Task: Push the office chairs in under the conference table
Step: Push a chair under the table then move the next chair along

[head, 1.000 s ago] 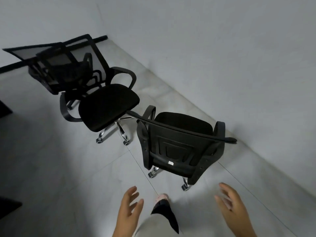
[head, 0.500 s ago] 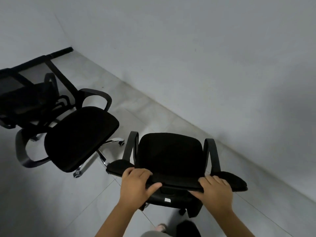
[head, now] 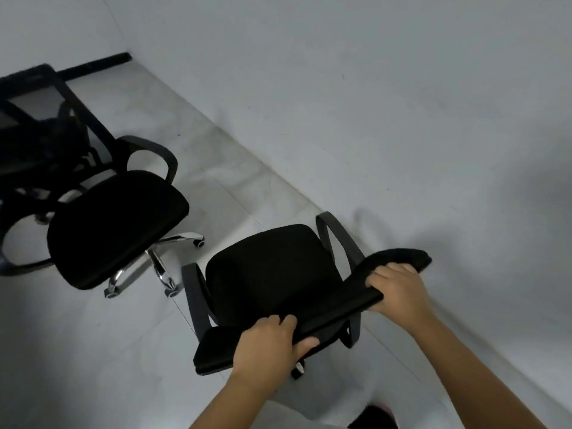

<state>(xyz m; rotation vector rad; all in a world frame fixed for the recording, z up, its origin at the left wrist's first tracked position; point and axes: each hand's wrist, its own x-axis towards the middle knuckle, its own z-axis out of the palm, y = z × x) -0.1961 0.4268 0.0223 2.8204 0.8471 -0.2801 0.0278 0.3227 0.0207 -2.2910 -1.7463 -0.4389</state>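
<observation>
A black office chair (head: 269, 274) stands right below me, seat facing away, close to the grey wall. My left hand (head: 266, 345) grips the top edge of its backrest near the left end. My right hand (head: 396, 289) grips the same edge near the right end. The backrest top runs slanted, its right end higher in view. A second black office chair (head: 114, 224) with chrome legs stands to the left. Behind that one a third black chair (head: 40, 134) with a mesh back is partly cut off by the frame. No conference table is in view.
A grey wall (head: 371, 103) runs diagonally along the right, close to the held chair. A black baseboard strip (head: 96, 65) lies at the far corner. Pale tiled floor (head: 77, 351) spreads out at the lower left. My foot (head: 374, 416) shows at the bottom edge.
One second ago both hands were free and apart. They closed on the nearest chair's backrest, and since then the chair has swivelled so the backrest top slants up to the right.
</observation>
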